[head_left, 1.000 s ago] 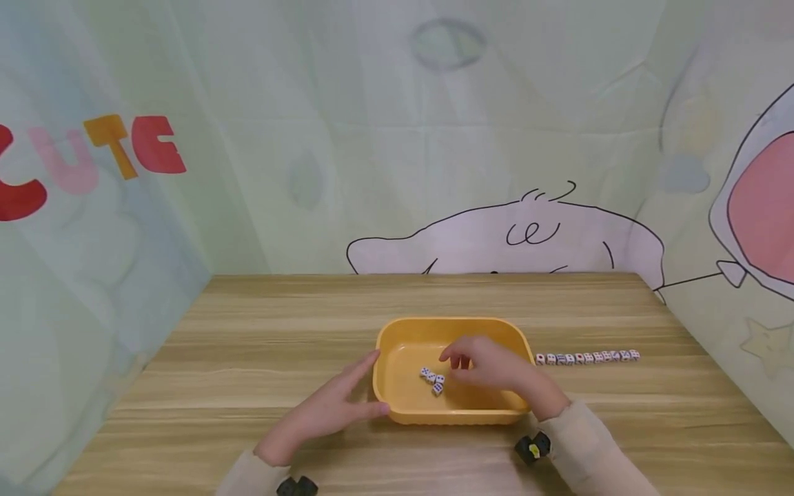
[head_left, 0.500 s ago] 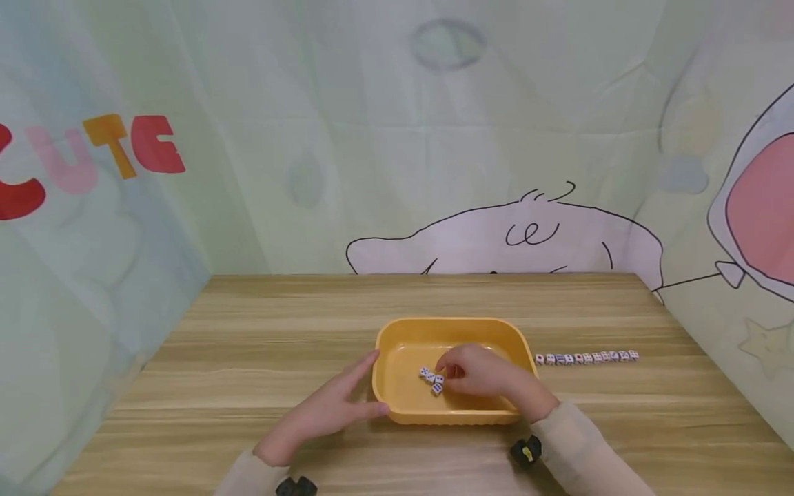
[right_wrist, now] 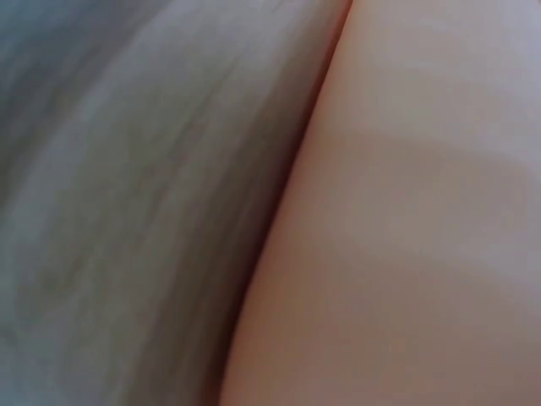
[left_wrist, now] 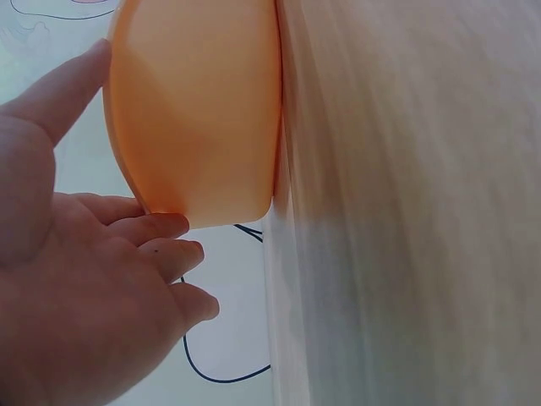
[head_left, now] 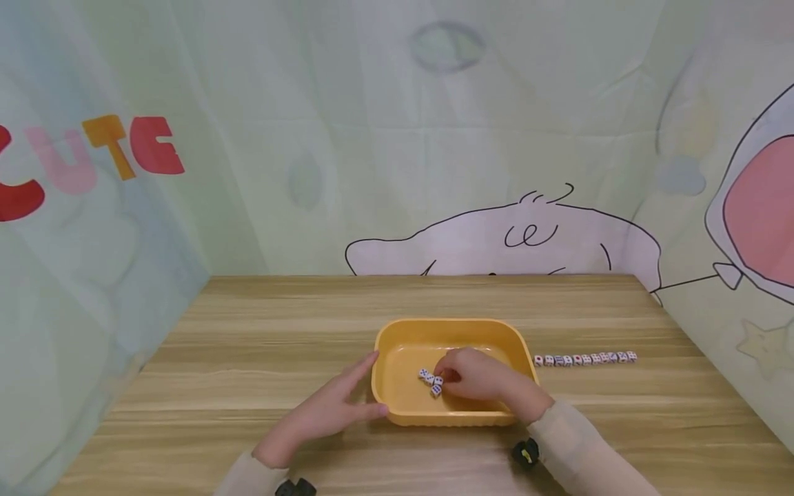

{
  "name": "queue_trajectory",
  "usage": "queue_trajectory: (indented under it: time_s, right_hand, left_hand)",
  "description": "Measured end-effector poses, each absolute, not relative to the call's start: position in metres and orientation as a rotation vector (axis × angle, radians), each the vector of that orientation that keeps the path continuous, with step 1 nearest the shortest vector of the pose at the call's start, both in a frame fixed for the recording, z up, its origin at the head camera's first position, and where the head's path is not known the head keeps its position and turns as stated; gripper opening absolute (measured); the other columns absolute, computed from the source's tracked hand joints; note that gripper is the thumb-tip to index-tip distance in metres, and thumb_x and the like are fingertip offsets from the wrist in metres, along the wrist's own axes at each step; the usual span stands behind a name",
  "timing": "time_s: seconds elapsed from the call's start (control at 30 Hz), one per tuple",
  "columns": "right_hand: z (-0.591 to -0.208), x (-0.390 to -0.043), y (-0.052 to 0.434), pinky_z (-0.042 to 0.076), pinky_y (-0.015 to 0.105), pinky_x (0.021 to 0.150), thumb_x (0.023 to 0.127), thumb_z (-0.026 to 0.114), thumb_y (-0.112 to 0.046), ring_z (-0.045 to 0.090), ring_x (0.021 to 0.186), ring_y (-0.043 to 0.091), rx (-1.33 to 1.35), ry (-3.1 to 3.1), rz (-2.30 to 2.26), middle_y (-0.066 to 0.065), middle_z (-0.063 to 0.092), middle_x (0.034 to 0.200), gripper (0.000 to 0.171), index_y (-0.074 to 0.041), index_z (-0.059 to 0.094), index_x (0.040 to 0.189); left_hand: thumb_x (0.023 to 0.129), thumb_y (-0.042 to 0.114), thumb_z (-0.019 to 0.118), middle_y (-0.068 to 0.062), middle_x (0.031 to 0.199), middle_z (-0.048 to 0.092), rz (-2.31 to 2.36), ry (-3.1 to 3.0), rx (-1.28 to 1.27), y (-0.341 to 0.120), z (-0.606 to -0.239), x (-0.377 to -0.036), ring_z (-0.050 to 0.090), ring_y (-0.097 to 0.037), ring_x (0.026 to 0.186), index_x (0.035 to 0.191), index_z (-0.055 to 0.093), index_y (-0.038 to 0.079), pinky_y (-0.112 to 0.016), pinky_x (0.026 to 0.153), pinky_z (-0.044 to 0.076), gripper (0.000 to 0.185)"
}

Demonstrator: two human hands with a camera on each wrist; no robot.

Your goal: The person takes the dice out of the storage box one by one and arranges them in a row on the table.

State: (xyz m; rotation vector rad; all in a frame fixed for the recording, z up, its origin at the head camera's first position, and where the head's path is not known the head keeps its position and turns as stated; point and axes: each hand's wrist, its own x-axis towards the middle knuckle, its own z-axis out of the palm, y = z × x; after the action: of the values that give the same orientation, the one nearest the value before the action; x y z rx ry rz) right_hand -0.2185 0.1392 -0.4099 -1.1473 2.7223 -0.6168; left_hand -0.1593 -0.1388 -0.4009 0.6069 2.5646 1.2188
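A yellow rectangular tub stands on the table, with several white dice clustered on its floor left of centre. My left hand touches the tub's left side with thumb and fingers spread. The left wrist view shows that hand with its fingertips against the tub wall. My right hand reaches into the tub, fingers bent down, their tips right beside the rightmost die. Whether they pinch it is hidden by the hand. In the right wrist view the tub's outer wall fills the right side, blurred.
A straight row of several dice runs rightward from the tub's right side on the wood-grain table. Behind the table hangs a printed curtain. Black wrist cameras sit on both wrists.
My right hand has come down and slightly left inside the tub, up to the clustered dice, its fingers drawing closer together. The left hand, the tub and the dice show no visible movement.
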Motion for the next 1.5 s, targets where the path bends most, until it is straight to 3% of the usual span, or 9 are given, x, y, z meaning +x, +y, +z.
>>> queue_trajectory:
  time_s: [0.23,0.6,0.87,1.5]
  right_hand:
    - [-0.408,-0.217,0.140,0.045,0.022,0.065,0.082,0.068,-0.006,0.047,0.071,0.005,-1.201,2.735,-0.614,-0.008,0.053,0.074,0.005,-0.008,0.070,0.086]
    - [-0.391,-0.212,0.162,0.048,0.023,0.066,0.086,0.066,-0.007,0.052,0.074,0.009,-0.977,2.759,-0.771,-0.007,0.058,0.079,0.009,-0.008,0.068,0.094]
    - [-0.369,-0.208,0.204,0.050,0.023,0.064,0.087,0.063,-0.004,0.053,0.077,0.008,-1.012,2.803,-0.890,-0.005,0.061,0.083,0.012,-0.006,0.067,0.098]
    - [-0.352,-0.192,0.295,0.048,0.022,0.060,0.084,0.065,0.001,0.050,0.074,0.004,-0.733,3.019,-0.907,-0.002,0.063,0.084,0.016,-0.002,0.068,0.100]
  left_hand:
    - [0.085,0.038,0.073,-0.020,0.157,0.022,1.223,2.570,0.623,-0.139,-0.401,-0.159,0.019,-0.043,0.143,0.152,0.023,0.004,-0.063,0.112,0.017,0.091]
    - [0.085,0.040,0.072,-0.018,0.157,0.022,1.217,2.576,0.603,-0.138,-0.400,-0.158,0.020,-0.042,0.143,0.153,0.024,0.006,-0.063,0.113,0.017,0.090]
    - [0.085,0.041,0.072,-0.018,0.157,0.022,1.201,2.580,0.596,-0.139,-0.401,-0.158,0.019,-0.043,0.143,0.153,0.023,0.007,-0.064,0.112,0.017,0.090]
    - [0.085,0.042,0.072,-0.018,0.157,0.022,1.200,2.583,0.600,-0.139,-0.402,-0.158,0.018,-0.045,0.143,0.153,0.023,0.008,-0.066,0.111,0.016,0.091]
